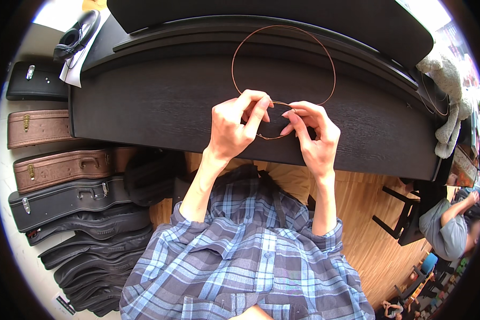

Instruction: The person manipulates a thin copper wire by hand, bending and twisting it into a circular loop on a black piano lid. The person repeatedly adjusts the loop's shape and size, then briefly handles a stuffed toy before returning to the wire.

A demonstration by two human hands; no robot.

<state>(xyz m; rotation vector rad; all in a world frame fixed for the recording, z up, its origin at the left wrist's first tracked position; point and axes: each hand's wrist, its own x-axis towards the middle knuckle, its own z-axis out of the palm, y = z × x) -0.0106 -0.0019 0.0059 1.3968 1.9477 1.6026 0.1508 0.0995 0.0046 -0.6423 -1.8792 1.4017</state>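
Observation:
A thin copper-coloured guitar string (334, 72) is bent into one big loop and a smaller loop below it, held above the closed dark lid of a black piano (144, 98). My left hand (232, 122) pinches it between thumb and forefinger, on the left of the small loop. On the other side, the fingertips of my right hand (316, 133) are closed on the string, thumb against the fingers. The big loop rises beyond both hands toward the music rest. The string's ends are too fine to make out.
Several instrument cases (64, 173) are stacked at the left. Headphones (76, 38) and white paper (80, 66) lie at the piano's far left corner. A grey plush toy (453, 88) sits at the right end beside another thin wire loop (428, 102). A person (445, 229) is farther right.

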